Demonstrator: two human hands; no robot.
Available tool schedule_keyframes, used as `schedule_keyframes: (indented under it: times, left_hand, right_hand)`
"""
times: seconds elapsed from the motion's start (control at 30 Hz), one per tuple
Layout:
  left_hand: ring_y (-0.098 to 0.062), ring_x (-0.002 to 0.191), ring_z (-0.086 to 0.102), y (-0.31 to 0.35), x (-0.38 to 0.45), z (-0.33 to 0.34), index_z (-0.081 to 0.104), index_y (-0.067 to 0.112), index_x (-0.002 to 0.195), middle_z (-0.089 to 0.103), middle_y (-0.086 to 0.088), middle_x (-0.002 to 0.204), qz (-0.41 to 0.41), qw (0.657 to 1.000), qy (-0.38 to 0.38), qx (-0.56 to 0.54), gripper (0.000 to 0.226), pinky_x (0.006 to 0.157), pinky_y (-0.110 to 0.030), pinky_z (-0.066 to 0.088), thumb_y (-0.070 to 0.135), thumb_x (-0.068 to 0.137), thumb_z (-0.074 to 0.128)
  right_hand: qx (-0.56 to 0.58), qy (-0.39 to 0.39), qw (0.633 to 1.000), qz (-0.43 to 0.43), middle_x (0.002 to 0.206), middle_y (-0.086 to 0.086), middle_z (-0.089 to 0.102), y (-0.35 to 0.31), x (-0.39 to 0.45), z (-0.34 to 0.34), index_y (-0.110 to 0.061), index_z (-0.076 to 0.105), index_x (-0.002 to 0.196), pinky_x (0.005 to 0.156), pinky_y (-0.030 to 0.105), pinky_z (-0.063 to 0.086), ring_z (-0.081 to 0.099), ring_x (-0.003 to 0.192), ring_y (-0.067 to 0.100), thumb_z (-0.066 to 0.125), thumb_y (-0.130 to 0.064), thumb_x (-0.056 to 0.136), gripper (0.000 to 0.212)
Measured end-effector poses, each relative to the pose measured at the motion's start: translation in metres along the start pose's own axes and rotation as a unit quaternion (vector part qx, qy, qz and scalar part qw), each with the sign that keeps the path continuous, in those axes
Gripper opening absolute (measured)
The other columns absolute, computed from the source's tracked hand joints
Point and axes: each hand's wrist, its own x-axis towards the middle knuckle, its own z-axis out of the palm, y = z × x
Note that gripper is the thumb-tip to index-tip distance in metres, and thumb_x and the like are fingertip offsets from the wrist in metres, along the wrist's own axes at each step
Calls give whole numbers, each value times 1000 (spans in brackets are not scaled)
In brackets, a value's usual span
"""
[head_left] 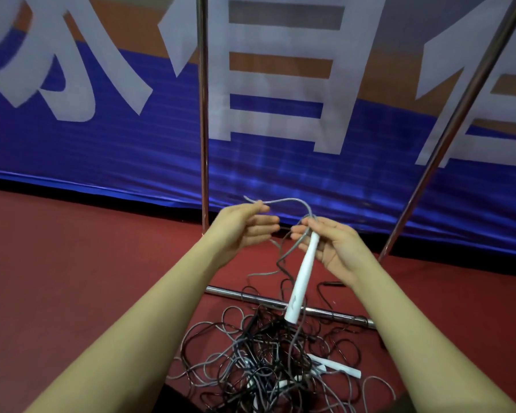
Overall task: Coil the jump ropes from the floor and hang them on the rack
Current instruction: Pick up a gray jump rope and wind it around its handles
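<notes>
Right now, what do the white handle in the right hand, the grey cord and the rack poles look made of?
White handle: likely plastic, smooth and matte, evenly coloured. Grey cord: thin and springy, holding its loops, perhaps PVC or coated wire; cannot tell which. Rack poles: metal, polished, with bright streaky reflections, probably chromed or stainless.

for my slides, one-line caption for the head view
Right hand holds white plastic handle; left hand pinches thin grey cord.

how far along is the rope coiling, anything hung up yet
Nothing hangs on the visible rack poles yet. In hand: the right hand grips a white handle while the left hand pinches its grey cord. Left: the tangled pile of ropes on the floor.
</notes>
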Motion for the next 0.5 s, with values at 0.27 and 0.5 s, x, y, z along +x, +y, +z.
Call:
schedule_keyframes:
  times: [0.27, 0.5]
  left_hand:
    - [1, 82, 65, -18, -15, 8, 67, 17, 94, 70, 4, 86, 23, 957, -159, 241, 15, 77, -11, 47, 5, 92, 58]
    - [-7, 66, 68, -10, -16, 9, 64, 15, 88, 71, 3, 71, 60, 977, -76, 192, 14, 63, -20, 51, 7, 94, 54]
  right_hand:
    - [111, 41, 992, -38, 75, 9, 74, -14, -2, -5, -4, 61, 90, 58, 23, 57, 72, 68, 16, 47, -5, 94, 14]
    - [43, 34, 998, -29, 78, 10, 74, -6, 1, -13, -1, 63, 92, 62, 24, 58, 72, 70, 16, 49, -7, 95, 16]
